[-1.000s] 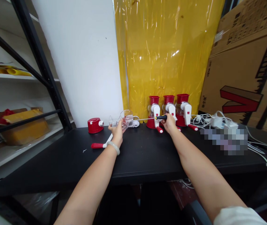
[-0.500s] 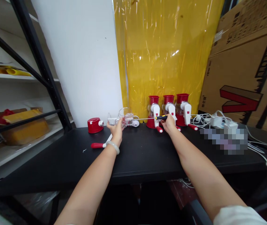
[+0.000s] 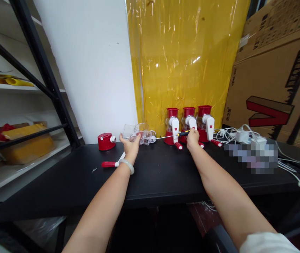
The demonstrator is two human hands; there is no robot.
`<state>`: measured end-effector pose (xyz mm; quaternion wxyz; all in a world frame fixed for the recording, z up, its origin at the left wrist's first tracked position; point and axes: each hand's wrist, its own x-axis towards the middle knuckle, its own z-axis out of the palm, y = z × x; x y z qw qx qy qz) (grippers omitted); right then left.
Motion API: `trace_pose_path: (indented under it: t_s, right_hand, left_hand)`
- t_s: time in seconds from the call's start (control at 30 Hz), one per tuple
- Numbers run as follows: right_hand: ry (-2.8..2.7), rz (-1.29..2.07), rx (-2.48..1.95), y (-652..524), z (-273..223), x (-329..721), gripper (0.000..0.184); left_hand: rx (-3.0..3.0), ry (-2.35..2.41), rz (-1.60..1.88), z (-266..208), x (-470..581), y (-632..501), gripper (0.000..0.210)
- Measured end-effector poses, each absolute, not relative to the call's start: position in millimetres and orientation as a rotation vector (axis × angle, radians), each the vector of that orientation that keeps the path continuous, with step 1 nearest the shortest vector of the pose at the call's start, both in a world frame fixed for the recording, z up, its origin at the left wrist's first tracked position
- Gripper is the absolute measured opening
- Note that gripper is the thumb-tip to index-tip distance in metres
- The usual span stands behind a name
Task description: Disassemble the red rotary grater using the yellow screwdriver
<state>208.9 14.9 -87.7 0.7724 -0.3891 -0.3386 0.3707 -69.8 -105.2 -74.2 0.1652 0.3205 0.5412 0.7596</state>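
Note:
My left hand (image 3: pixel 130 146) is closed around a clear plastic grater body (image 3: pixel 129 131), which lies on its side just above the table. My right hand (image 3: pixel 193 139) grips the black and yellow handle of a screwdriver (image 3: pixel 183 133). Its long thin shaft points left, with the tip close to the right end of the clear body; I cannot tell whether they touch. Left of my left hand sits a red grater base (image 3: pixel 106 141) with a white knob. A crank with a red handle (image 3: pixel 109 164) lies partly behind my left wrist.
Three assembled red and white rotary graters (image 3: pixel 173 127) stand along the back of the black table (image 3: pixel 160 175). White cables and a power strip (image 3: pixel 255 139) lie at the right, before a big cardboard box (image 3: pixel 273 80). Metal shelving (image 3: pixel 41 66) borders the left side.
The clear body has tilted, its right end now lower. The screwdriver has drawn slightly right, away from it, and its shaft now slopes down to the left.

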Motion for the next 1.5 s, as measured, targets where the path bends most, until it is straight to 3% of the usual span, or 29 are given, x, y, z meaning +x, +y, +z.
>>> trace_pose_path:
  t_s: [0.27, 0.6, 0.93, 1.2, 1.4, 1.5]
  right_hand:
    - [-0.717, 0.498, -1.130, 13, -86, 209, 0.014]
    - [-0.813, 0.499, -1.200, 9, -83, 208, 0.024]
    - [-0.809, 0.485, -1.220, 12, -85, 210, 0.017]
    - [-0.830, 0.484, -1.233, 7, -81, 209, 0.012]
    - [-0.815, 0.535, -1.130, -1, -77, 204, 0.010]
    - [-0.839, 0.552, -1.057, -3, -75, 203, 0.016]
  left_hand:
    - [1.401, 1.703, 1.946, -71, -69, -118, 0.105]
    - [1.406, 1.657, 1.851, -75, -70, -116, 0.104]
    - [1.433, 1.748, 1.882, -70, -67, -120, 0.110]
    - [1.710, 2.085, 1.651, -70, -69, -120, 0.114]
    - [1.170, 1.512, 1.962, -68, -64, -114, 0.107]
    - [0.753, 1.126, 1.859, -62, -60, -112, 0.071]
